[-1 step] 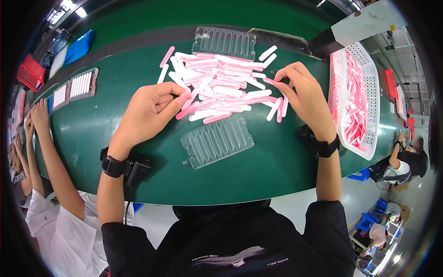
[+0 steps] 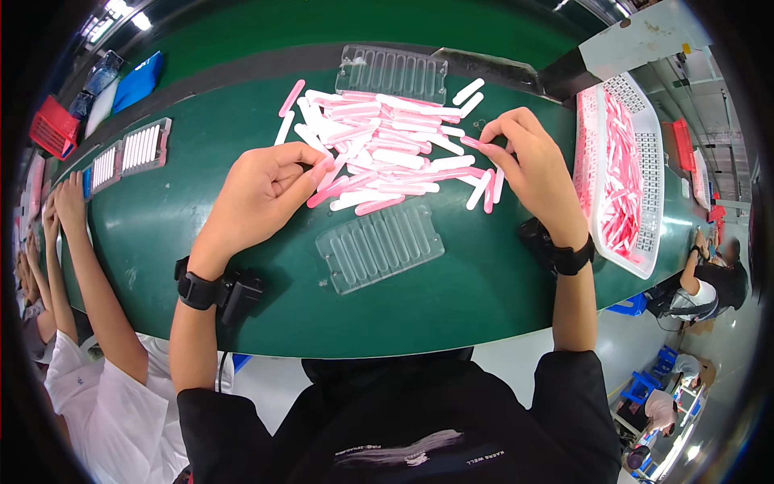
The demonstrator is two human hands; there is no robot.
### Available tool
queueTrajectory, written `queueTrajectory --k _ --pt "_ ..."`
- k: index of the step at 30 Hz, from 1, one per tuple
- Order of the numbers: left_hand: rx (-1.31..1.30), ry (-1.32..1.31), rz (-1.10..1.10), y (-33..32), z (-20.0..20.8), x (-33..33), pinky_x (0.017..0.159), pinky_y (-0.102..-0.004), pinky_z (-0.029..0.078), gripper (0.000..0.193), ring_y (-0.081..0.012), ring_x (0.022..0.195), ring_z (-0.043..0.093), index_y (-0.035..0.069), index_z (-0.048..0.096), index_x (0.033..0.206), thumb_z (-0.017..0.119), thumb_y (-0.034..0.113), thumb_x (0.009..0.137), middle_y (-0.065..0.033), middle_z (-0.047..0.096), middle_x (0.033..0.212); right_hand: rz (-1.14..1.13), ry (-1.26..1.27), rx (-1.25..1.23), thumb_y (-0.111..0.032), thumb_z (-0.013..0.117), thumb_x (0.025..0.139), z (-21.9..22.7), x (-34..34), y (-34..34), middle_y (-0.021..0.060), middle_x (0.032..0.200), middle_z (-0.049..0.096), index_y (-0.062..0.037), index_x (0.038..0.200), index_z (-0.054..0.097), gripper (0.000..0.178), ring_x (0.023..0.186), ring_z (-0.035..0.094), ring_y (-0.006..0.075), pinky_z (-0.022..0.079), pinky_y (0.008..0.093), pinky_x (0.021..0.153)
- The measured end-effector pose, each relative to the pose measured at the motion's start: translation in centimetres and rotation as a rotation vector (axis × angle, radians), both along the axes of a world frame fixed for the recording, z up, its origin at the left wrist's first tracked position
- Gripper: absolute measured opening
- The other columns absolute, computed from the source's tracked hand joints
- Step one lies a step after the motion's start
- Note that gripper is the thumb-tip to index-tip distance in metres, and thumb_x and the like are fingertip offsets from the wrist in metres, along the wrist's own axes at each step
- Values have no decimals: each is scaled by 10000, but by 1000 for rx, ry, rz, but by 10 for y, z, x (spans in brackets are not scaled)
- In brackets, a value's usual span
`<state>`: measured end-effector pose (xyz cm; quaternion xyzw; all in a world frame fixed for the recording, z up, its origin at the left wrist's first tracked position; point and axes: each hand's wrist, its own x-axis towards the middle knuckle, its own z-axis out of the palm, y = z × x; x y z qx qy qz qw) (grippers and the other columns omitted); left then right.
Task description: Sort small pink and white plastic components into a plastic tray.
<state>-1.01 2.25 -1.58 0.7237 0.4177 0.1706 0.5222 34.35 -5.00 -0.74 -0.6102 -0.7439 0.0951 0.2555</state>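
Observation:
A loose pile of flat, round-ended pink and white sticks lies in the middle of the green table. At the pile's left edge, my left hand has thumb and forefinger pinched together; what sits between them I cannot make out. My right hand hovers at the pile's right side, its fingertips closed on a pink stick. A clear plastic tray with several long slots lies tilted, nearer me than the pile. A similar clear tray lies beyond the pile.
A white perforated basket full of pink and white sticks stands at the right. Trays filled with white sticks lie at the left, near a co-worker's hand. A metal post juts in at the far right.

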Motion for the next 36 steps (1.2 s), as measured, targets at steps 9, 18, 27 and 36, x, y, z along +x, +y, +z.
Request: queueTrajectory --k 9,18,27,36 --pt "140 53 -19 -1 3 3 540 -248 232 175 4 596 298 -63 705 1136 639 79 1058 87 448 625 -102 117 -162 -70 717 984 12 -19 -12 95 963 676 -17 1040 660 96 800 678 248 520 367 717" --pt "70 2 56 -3 -6 -2 530 -243 227 197 12 593 317 -74 749 1139 694 92 1048 113 488 636 -38 940 -343 -118 658 1076 18 -29 -20 109 1039 806 34 1127 685 162 845 688 73 546 231 743" --pt "552 -2 -96 -30 2 18 519 -277 442 183 -121 520 573 90 849 1066 805 57 891 -93 674 682 21 558 -287 -107 749 989 15 -36 -22 52 902 770 -51 1012 731 63 734 674 94 529 253 671" --pt "663 165 -302 -63 21 28 490 -342 461 243 -242 536 643 146 811 1117 816 160 874 -40 703 673 435 -159 60 -240 890 765 14 -58 -39 13 919 646 -89 1032 778 327 806 637 212 534 354 690"
